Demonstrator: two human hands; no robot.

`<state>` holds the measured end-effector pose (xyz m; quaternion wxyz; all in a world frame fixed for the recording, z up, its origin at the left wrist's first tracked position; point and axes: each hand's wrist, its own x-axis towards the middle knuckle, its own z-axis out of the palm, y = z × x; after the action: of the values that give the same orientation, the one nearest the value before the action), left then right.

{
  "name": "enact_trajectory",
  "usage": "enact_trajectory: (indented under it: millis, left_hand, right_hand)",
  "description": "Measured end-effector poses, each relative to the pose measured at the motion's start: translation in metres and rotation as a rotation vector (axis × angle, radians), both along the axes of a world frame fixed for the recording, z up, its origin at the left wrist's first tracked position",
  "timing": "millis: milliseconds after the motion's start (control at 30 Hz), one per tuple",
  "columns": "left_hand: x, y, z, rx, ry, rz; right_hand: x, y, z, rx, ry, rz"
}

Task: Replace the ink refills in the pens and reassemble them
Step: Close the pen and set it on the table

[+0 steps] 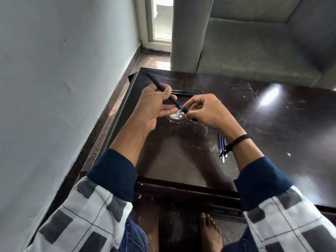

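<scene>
My left hand grips a black pen barrel that slants up and to the left over the dark table. A short blue band shows at the barrel's lower end. My right hand pinches the black tip piece right at that end, touching the barrel. Behind the hands lie two or more black pens side by side. Several blue and white refills lie on the table under my right wrist.
A grey sofa stands behind the table. A pale wall runs along the left, with a narrow strip of floor between it and the table edge. My bare foot is on the floor below the table's front edge.
</scene>
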<state>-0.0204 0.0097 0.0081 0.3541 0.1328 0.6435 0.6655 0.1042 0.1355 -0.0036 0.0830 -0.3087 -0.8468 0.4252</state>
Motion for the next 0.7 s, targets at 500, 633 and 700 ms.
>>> enact_trajectory:
  millis: [500,633,700]
  left_hand:
    - [0.01,0.003,-0.004,0.017,0.03,-0.023]
    - [0.013,0.006,-0.008,0.036,0.03,0.041]
    - [0.013,0.008,-0.011,0.033,0.026,0.064]
  right_hand:
    - [-0.001,-0.007,0.003,-0.01,0.132,-0.072]
    - [-0.003,-0.012,-0.001,0.094,0.126,-0.087]
    - [-0.005,-0.015,-0.002,0.16,0.112,-0.081]
